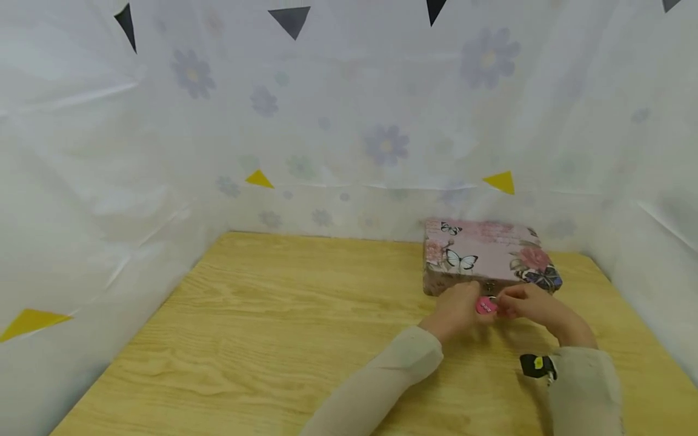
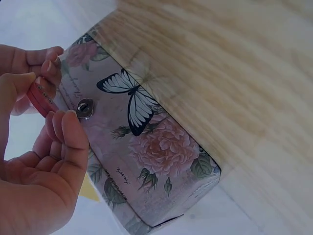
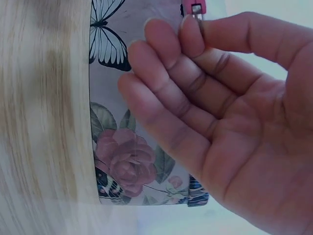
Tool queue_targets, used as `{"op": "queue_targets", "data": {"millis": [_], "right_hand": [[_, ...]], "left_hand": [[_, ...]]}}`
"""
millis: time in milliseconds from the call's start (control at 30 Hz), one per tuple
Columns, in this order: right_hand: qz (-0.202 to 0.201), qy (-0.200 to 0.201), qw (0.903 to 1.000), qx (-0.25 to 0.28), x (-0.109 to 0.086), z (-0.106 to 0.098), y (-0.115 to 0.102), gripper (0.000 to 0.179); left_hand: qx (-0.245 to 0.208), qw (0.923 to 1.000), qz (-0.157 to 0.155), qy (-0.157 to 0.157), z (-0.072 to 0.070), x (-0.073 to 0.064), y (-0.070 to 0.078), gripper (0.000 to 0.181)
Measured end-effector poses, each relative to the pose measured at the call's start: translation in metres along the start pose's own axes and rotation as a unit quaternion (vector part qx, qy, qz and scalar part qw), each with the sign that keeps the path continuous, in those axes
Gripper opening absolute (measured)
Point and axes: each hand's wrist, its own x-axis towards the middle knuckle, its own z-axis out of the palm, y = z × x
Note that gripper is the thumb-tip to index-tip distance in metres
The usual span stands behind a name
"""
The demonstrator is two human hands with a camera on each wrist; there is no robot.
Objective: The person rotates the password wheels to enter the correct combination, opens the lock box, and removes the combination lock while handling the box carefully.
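Observation:
A small pink padlock (image 1: 486, 305) with white lettering is held between both hands in front of the box. My left hand (image 1: 454, 307) pinches its body between thumb and finger; in the left wrist view small dials line the padlock's (image 2: 41, 98) edge. The thumb and index finger of my right hand (image 3: 215, 98) pinch its metal shackle (image 3: 197, 11). Just behind the hands lies the pink box (image 1: 491, 245), printed with flowers and butterflies, its lid down. A metal latch (image 2: 85, 108) sits on its front face, close to the left fingertips.
The box stands near the back right of the wooden table (image 1: 262, 315). White flower-patterned sheets (image 1: 338, 121) hang behind and at both sides. A black strap with a yellow mark (image 1: 537, 365) sticks out beside the right sleeve.

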Motion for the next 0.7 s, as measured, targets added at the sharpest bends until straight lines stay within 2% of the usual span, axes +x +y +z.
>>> {"op": "queue_targets", "data": {"millis": [167, 300, 433, 533, 600, 700], "right_hand": [[-0.028, -0.009, 0.9991, -0.03, 0.002, 0.002, -0.003, 0.023], [-0.043, -0.001, 0.9981, -0.045, -0.002, 0.004, -0.003, 0.023], [-0.038, 0.034, 0.9961, -0.072, 0.0, 0.009, -0.007, 0.026], [-0.014, 0.056, 0.9956, -0.074, 0.005, 0.013, -0.013, 0.029], [0.004, 0.066, 0.9966, -0.05, 0.009, 0.015, -0.019, 0.033], [0.031, 0.072, 0.9968, 0.013, 0.015, 0.017, -0.029, 0.042]], "left_hand": [[0.003, 0.9999, 0.015, -0.005, -0.002, -0.004, -0.003, 0.033], [0.001, 0.9999, 0.002, -0.012, 0.0, -0.006, 0.002, 0.033], [-0.013, 0.9989, -0.044, -0.011, 0.001, -0.007, 0.005, 0.036], [-0.031, 0.9958, -0.086, 0.002, -0.001, -0.008, 0.006, 0.038], [-0.033, 0.9933, -0.109, 0.019, -0.003, -0.009, 0.005, 0.038], [-0.024, 0.99, -0.128, 0.054, -0.008, -0.011, 0.002, 0.039]]}}
